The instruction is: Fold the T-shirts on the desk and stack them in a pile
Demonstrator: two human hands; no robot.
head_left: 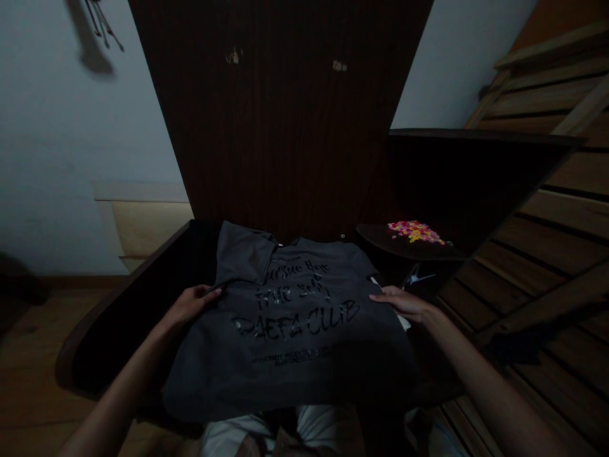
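A dark grey T-shirt [304, 355] with black lettering across its front lies spread out before me, its lower end hanging towards my lap. At its left edge my left hand [193, 303] is closed, with thumb and fingers pinching the cloth. The sleeve [240, 254] on that side lies folded over the front. Opposite, my right hand [402, 302] pinches the right edge, thumb on top and fingers underneath. Something white [403, 322] shows beneath the cloth beside the right hand; what it is I cannot tell.
A tall dark wooden panel [280, 127] rises behind the shirt. Small pink and yellow pieces [416, 231] lie on a rounded shelf [380, 240] at the right. Wooden slats [566, 216] stand further right, and a dark raised side [118, 311] borders the left.
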